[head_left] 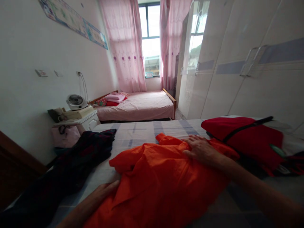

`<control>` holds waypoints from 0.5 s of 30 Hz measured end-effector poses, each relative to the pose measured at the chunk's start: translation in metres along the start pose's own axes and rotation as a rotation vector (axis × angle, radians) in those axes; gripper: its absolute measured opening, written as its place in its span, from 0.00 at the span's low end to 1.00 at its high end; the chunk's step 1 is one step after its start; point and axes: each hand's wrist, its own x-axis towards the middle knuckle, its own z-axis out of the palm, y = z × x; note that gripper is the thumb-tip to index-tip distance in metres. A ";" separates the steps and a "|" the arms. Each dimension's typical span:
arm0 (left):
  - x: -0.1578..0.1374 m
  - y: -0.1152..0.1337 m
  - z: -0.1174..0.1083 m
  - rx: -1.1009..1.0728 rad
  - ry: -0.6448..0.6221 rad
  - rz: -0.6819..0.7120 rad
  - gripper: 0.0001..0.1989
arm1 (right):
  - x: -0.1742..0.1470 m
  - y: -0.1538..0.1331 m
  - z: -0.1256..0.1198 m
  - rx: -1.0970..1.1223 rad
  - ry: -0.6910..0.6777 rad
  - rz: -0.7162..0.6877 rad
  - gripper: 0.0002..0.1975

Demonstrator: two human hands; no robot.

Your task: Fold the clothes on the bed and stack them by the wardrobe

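An orange shirt [154,177] lies spread and wrinkled on the checked bed sheet [133,129] in front of me. My right hand [199,147] rests flat on its upper right part, fingers stretched out toward the collar side. At the shirt's left edge is my left hand [106,190], its fingers partly hidden by the orange cloth, so their grip does not show. The shirt's lower end runs out of view at the bottom.
Dark clothing [78,167] lies on the left of the bed, a red bag [244,136] with a black strap on the right. Beyond stand a pink-covered bed [140,107], a cabinet [87,122] with a small fan [76,101], and a white wardrobe [237,82].
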 end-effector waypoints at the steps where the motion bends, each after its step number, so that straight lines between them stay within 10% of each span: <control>1: 0.000 0.004 0.005 -0.094 -0.096 -0.044 0.27 | 0.001 0.000 0.006 -0.008 -0.072 -0.005 0.22; 5: -0.006 0.028 0.021 -0.374 -0.373 -0.111 0.27 | 0.004 0.004 0.019 0.095 -0.216 -0.013 0.14; 15: 0.001 0.055 0.047 -0.513 -0.345 -0.098 0.32 | -0.043 0.006 -0.073 0.433 0.310 0.210 0.19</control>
